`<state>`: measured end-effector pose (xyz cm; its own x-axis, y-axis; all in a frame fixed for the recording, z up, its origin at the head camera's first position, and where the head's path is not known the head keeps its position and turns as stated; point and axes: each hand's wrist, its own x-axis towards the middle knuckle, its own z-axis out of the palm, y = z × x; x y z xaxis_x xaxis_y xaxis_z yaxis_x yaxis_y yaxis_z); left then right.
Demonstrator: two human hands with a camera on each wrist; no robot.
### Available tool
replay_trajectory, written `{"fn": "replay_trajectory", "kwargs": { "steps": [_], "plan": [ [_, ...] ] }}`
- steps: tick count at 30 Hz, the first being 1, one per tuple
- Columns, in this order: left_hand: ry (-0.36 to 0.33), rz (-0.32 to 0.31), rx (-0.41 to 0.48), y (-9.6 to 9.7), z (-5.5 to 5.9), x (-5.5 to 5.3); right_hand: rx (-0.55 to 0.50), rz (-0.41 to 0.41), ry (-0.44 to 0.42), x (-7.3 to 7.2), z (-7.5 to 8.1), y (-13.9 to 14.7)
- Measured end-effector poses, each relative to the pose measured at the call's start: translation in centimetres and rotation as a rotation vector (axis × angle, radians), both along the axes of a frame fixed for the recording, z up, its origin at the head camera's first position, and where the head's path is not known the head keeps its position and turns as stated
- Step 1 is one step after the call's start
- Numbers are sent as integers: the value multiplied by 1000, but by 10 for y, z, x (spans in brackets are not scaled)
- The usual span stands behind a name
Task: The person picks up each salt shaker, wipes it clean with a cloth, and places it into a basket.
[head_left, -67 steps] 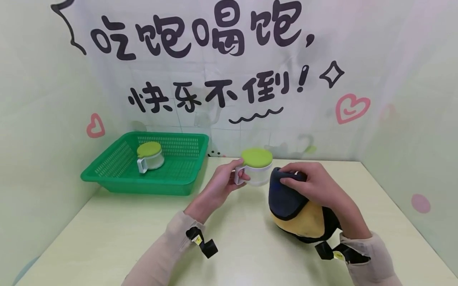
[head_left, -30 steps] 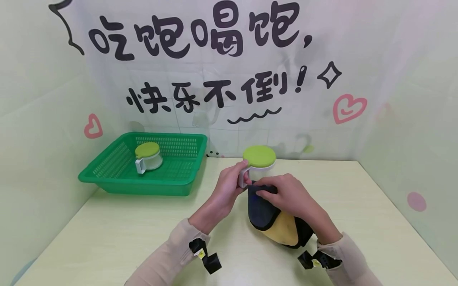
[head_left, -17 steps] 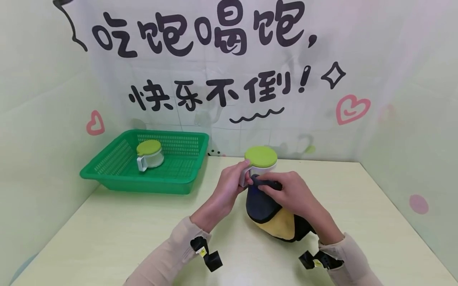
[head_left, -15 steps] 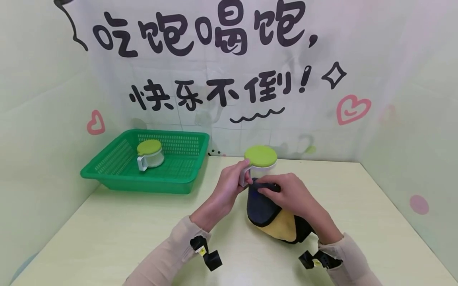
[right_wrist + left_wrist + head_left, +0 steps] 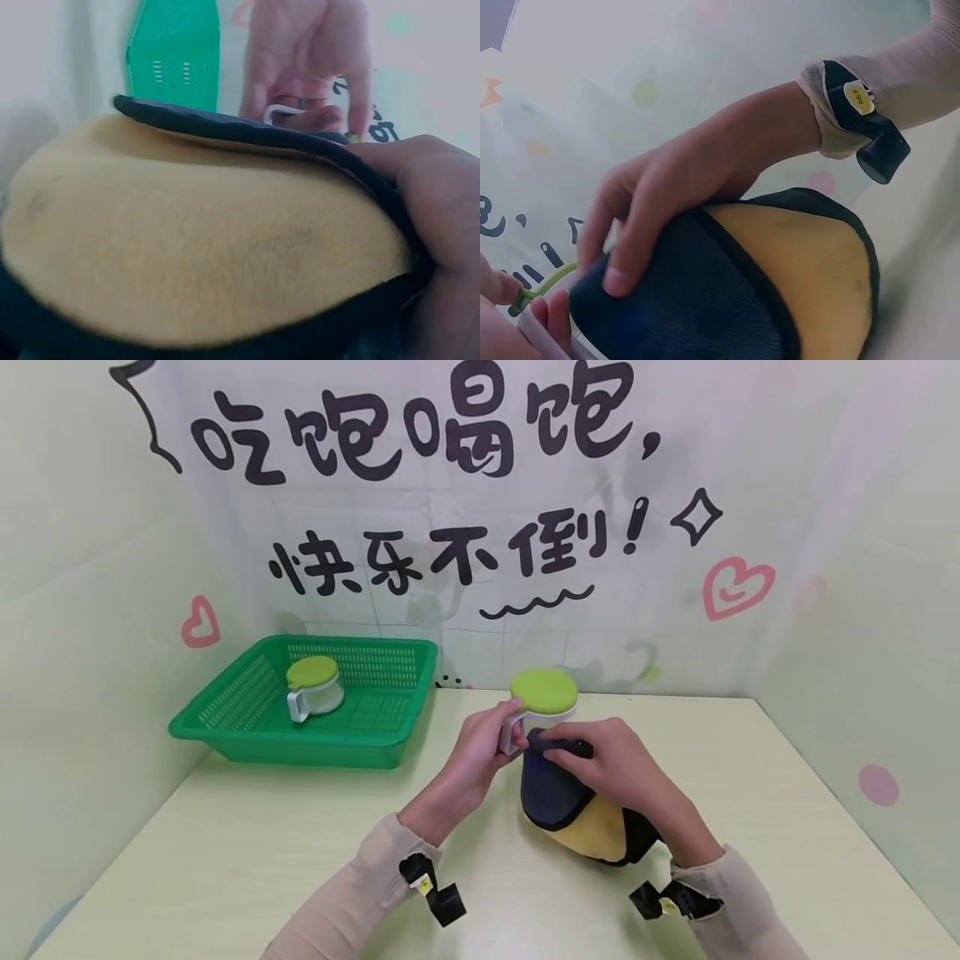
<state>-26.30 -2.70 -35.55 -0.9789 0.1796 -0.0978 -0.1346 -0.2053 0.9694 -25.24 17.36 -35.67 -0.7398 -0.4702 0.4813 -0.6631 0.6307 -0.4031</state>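
Note:
My left hand [image 5: 471,750] holds a clear seasoning jar [image 5: 544,692] by its white handle, up off the table. The jar has a flat yellow-green lid, and its lower body is hidden behind a cleaning cloth [image 5: 553,789]. My right hand [image 5: 618,760] pinches that cloth at its folded top edge, right against the jar's side. One face of the cloth is dark blue, the other yellow, with black binding; it hangs down toward the table. In the right wrist view the yellow face of the cloth [image 5: 802,259] fills most of the picture, with the left hand [image 5: 307,52] beyond it.
A green plastic basket [image 5: 300,752] stands at the back left of the pale table [image 5: 262,860]. Inside it sits a second jar [image 5: 315,685] with the same green lid and white handle. A printed white wall hanging [image 5: 465,635] closes off the back.
My right hand has brought the cloth leftward up against the jar, and lately it shifts slightly up and down there. The left hand has moved the jar a little to the right.

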Motion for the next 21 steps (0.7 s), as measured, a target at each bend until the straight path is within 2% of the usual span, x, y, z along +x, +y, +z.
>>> {"fn": "replay_trajectory", "kwargs": {
  "steps": [2,5,11,14,18,21],
  "plan": [
    [-2,-5,0,0,-1,0,-46,5,28,1,2,0],
    [1,-12,2,0,-1,0,-76,18,11,1,4,1],
    [10,-22,15,-5,3,1,47,38,-135,-1,2,2],
    [5,-18,29,-7,5,2,92,50,-169,-3,-1,3],
    [1,-12,37,-8,6,1,109,47,-154,-3,-2,5],
    [-1,-9,28,-8,6,1,74,31,-113,-2,0,7]
  ]
}}
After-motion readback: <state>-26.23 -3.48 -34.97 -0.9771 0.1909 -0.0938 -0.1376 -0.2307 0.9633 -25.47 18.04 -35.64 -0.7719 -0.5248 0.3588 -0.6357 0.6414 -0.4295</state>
